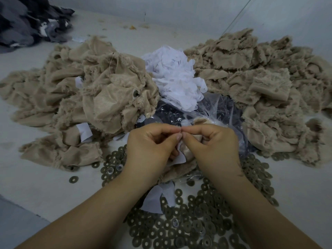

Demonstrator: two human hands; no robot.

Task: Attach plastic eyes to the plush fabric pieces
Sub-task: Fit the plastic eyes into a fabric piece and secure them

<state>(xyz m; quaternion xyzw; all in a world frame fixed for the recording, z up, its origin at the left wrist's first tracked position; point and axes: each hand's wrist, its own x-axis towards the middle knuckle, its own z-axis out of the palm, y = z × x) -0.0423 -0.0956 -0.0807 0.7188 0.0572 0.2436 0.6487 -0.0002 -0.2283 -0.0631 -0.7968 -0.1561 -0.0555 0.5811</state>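
Observation:
My left hand [152, 146] and my right hand [213, 146] meet at the fingertips over a small beige plush piece [188, 151] with a white backing patch [179, 158]. Both hands pinch it together; whatever sits between the fingertips is too small to make out. A clear plastic bag of dark eyes [179, 114] lies just behind the hands. Several dark ring washers [197, 221] are spread on the surface under my wrists. A beige piece with a fitted washer [136, 93] tops the left pile.
A heap of beige plush pieces [80, 97] lies on the left and another [260, 78] on the right. White paper scraps [176, 78] are piled between them. Dark grey fabric [27, 20] sits at the far left corner. A wall runs along the back.

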